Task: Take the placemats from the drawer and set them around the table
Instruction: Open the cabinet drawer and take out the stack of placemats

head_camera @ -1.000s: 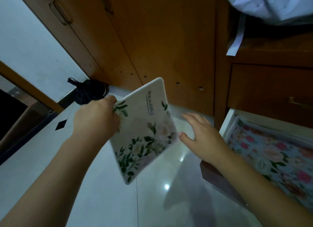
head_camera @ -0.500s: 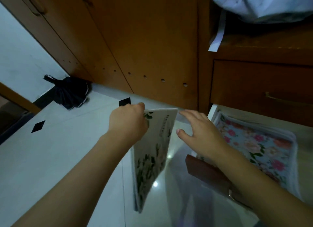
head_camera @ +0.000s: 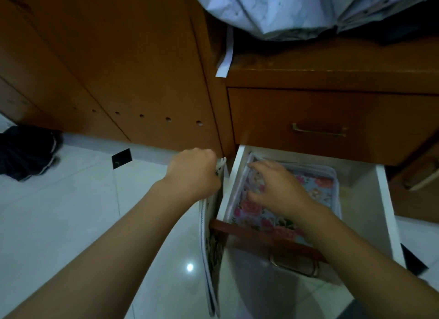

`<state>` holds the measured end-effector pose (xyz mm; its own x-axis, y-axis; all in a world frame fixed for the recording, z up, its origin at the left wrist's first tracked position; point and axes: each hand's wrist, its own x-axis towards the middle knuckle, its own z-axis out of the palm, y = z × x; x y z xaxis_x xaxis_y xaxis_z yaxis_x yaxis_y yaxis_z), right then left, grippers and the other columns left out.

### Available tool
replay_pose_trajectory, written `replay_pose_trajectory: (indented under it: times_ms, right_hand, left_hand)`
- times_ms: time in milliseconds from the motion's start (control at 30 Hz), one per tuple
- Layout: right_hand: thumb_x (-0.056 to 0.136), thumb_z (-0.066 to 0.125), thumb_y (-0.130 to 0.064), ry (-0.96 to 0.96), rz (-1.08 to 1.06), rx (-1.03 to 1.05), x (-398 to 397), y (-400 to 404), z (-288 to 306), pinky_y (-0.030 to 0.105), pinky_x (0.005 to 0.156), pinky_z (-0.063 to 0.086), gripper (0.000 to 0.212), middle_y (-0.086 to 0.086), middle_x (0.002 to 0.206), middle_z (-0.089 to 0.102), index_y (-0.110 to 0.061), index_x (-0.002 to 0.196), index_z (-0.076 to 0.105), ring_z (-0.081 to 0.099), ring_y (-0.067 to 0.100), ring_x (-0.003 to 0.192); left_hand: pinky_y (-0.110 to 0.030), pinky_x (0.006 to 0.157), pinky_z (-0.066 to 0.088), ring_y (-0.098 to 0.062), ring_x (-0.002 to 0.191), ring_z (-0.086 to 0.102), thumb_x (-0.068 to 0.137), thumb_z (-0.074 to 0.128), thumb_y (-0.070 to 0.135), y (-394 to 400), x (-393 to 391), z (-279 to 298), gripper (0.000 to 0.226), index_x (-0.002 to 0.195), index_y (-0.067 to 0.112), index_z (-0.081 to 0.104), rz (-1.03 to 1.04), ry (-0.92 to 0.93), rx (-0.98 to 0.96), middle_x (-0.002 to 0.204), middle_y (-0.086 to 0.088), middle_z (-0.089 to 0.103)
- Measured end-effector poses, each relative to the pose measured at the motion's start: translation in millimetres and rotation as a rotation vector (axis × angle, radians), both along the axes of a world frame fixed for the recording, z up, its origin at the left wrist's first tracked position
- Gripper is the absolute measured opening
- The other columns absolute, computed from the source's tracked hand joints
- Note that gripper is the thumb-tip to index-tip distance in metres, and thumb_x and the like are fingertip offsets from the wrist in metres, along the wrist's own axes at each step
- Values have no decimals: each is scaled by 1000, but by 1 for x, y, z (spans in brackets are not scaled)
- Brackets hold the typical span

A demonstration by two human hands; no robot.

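Note:
My left hand [head_camera: 193,173] grips the top edge of a white placemat with green leaves [head_camera: 211,247], which hangs edge-on just left of the open drawer [head_camera: 384,199]. Inside the drawer lies a stack of placemats; the top one [head_camera: 318,188] is light blue with pink flowers. My right hand [head_camera: 275,190] is in the drawer over that floral mat, fingers curled down onto its left part. Whether the fingers have hold of an edge is not visible.
A shut drawer with a brass handle [head_camera: 319,131] sits above the open one. Crumpled pale cloth [head_camera: 297,7] lies on the cabinet top. A tall wooden cupboard [head_camera: 118,69] stands at left. A dark bundle [head_camera: 26,157] lies on the white tiled floor.
My left hand has swung the leaf placemat from flat-facing to hanging edge-on beside the drawer. My right hand has moved from outside the drawer down onto the floral mat inside.

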<state>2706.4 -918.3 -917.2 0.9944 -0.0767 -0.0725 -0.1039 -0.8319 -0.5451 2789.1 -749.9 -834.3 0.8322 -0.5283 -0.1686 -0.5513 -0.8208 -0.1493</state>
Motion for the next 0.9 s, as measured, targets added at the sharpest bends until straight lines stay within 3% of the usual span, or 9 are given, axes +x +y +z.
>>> replay_pose_trajectory:
  times_ms: [233, 367, 533, 600, 667, 800, 900]
  right_hand:
    - [76, 74, -52, 201, 9, 20, 2, 4, -16, 35, 101, 40, 82, 2, 144, 44, -25, 144, 37, 44, 23, 128]
    - [59, 75, -72, 346, 8, 109, 10, 27, -35, 38, 87, 53, 84, -2, 117, 60, -22, 122, 50, 58, 17, 100]
    - [59, 81, -64, 365, -33, 202, 16, 36, -57, 37, 90, 51, 81, -9, 112, 59, -26, 122, 47, 58, 16, 100]
    - [63, 83, -58, 357, -42, 135, 17, 36, -63, 32, 79, 54, 69, -6, 106, 59, -26, 113, 48, 57, 13, 89]
    - [67, 82, -52, 367, -37, 141, 17, 38, -68, 23, 72, 52, 67, -5, 106, 58, -25, 117, 46, 55, 10, 86]
    - [59, 80, -61, 345, -37, 132, 20, 39, -76, 39, 89, 53, 86, -6, 118, 58, -27, 129, 44, 58, 16, 100]
    - [60, 81, -59, 366, -29, 103, 23, 39, -81, 40, 87, 53, 81, -4, 116, 56, -26, 124, 45, 57, 18, 97]
  left_hand:
    - [-26, 46, 27, -17, 59, 47, 82, 59, 18, 10, -1, 1, 7, 87, 14, 57, -1, 20, -40, 70, -2, 51]
    - [-28, 51, 32, -23, 72, 54, 84, 59, 23, 24, -3, 0, 11, 92, 15, 57, 0, 15, -58, 77, -2, 56]
    - [-30, 56, 38, -27, 76, 56, 86, 57, 25, 32, -9, -5, 12, 96, 17, 56, -52, -17, -96, 81, -2, 57]
    - [-29, 56, 37, -26, 75, 55, 88, 56, 25, 34, -12, -7, 12, 96, 17, 56, -58, -26, -116, 78, -1, 54]
    - [-29, 56, 36, -26, 73, 55, 88, 55, 25, 36, -13, -8, 12, 96, 17, 56, -66, -36, -126, 77, -1, 54]
    - [-29, 56, 37, -27, 73, 55, 87, 56, 25, 39, -14, -10, 12, 95, 17, 55, -71, -30, -139, 79, -3, 57]
    - [-30, 57, 38, -27, 72, 55, 87, 56, 26, 40, -14, -11, 12, 95, 17, 55, -76, -30, -148, 78, -2, 56]
